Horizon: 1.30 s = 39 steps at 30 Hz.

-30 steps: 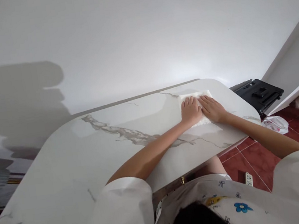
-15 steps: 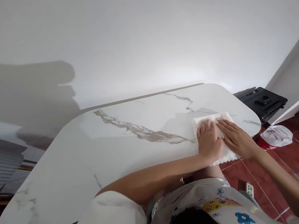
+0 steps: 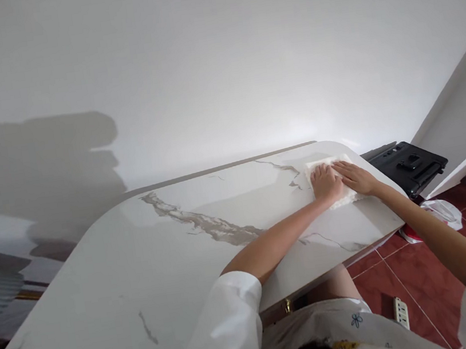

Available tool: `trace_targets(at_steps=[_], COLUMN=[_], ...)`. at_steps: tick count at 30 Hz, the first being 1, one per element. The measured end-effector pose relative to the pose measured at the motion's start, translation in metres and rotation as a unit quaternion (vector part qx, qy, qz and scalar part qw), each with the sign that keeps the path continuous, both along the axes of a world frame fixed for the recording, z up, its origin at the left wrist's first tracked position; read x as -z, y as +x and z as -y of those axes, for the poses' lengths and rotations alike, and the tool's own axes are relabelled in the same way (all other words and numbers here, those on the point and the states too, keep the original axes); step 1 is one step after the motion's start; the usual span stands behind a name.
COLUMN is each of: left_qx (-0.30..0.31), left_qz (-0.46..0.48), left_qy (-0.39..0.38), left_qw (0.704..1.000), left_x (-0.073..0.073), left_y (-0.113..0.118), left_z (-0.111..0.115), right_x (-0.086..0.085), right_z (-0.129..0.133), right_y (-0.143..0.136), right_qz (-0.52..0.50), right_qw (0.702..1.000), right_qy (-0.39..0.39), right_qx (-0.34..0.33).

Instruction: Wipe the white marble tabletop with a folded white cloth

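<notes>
both hands are planted on the white cloth, which lies flat on the marble-look desk near its rounded far right corner. the left hand has its fingers a bit bent on the cloth and the right hand is laid out straighter, angled in from the other side. neither grip is closed on anything, they're both open and palm down, i'd guess so the pressure gets spread over the cloth instead of bunching it up. they sit right beside each other, maybe so the push lands in one spot. left arm slants across the desk, probably just because the cloth is so far to the right. desk sits up along the white wall. past its right end there's a black case, with a plastic bag and a power strip on the red tiled floor, possibly put down there to be out of the way.
</notes>
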<state>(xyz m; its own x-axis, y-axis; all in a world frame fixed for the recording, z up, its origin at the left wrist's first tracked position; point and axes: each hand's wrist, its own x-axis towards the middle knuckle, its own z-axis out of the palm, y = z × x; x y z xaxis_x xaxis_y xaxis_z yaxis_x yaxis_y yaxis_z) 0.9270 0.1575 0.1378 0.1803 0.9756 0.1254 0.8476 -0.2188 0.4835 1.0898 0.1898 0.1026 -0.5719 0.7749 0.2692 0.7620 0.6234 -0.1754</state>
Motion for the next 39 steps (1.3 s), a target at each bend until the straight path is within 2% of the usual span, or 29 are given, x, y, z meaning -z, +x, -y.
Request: trace_targets(at_steps=[7, 11, 16, 21, 24, 28, 33, 39], left_qx=[-0.005, 0.006, -0.021, -0.007, 0.019, 0.051, 0.094, 0.116], left_qz=[-0.041, -0.047, -0.086, -0.095, -0.098, -0.099, -0.093, -0.067], left_qy=[0.07, 0.075, 0.097, 0.09, 0.086, 0.094, 0.091, 0.064], left_qw=[0.997, 0.996, 0.991, 0.991, 0.991, 0.989, 0.987, 0.989], left_x=[0.01, 0.013, 0.017, 0.017, 0.015, 0.013, 0.011, 0.004], left_y=[-0.051, -0.066, -0.059, -0.036, -0.016, 0.003, 0.011, 0.022], left_z=[-0.071, -0.105, -0.132, -0.143, -0.134, -0.101, -0.045, 0.032], right_x=[0.006, 0.007, 0.007, 0.01, 0.011, 0.011, 0.006, -0.006], right_z=[-0.074, -0.103, -0.131, -0.14, -0.126, -0.087, -0.018, 0.076], right_y=[-0.057, -0.076, -0.076, -0.051, -0.029, -0.004, 0.008, 0.018], right_qz=[0.014, 0.015, 0.012, 0.001, 0.002, 0.009, 0.021, 0.021], right_qw=[1.0, 0.999, 0.999, 0.999, 0.998, 0.997, 0.996, 0.993], right_qy=[0.02, 0.025, 0.014, 0.023, 0.029, 0.032, 0.046, 0.048], right_qx=[0.015, 0.04, 0.042, 0.036, 0.061, 0.074, 0.07, 0.11])
